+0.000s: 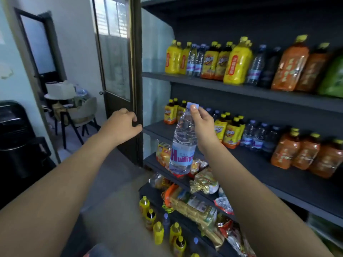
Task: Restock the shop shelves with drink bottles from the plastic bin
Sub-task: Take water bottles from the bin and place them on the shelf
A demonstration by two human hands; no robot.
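Water bottle (pixel 182 141) pinched at neck by right grip (pixel 201 125), hanging before middle shelf (pixel 259 164), not yet placed. Left grip (pixel 123 125) loosely curled, empty, left of shelf. Shelf partly stocked; more bottles (pixel 161 227) wait below it.

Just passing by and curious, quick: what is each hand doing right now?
Left hand: fingers loosely curled, holding nothing.
Right hand: gripping the water bottle by its neck, just below the cap.

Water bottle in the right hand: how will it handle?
The water bottle looks full, so probably heavy for its size. Its thin ribbed wall likely dents if squeezed. Tall and narrow, it may tip when set down.
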